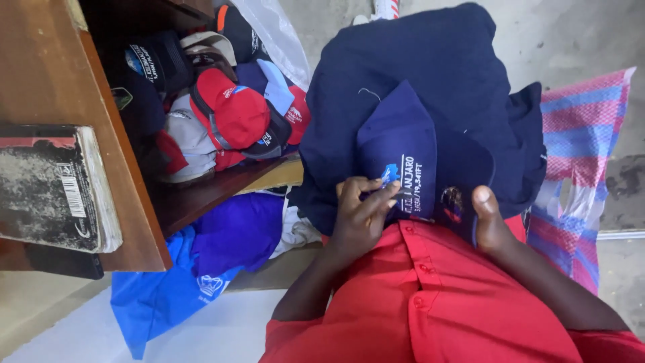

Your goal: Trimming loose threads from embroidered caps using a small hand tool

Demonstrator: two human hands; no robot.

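Two hands, left [359, 218], right [490, 218], hold one navy cap [410, 154]

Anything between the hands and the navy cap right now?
Nothing visible. The left hand has its fingers directly on the embroidered front of the navy cap. The right hand grips the cap's lower edge, thumb on top. The cap lies on dark navy fabric on the lap.
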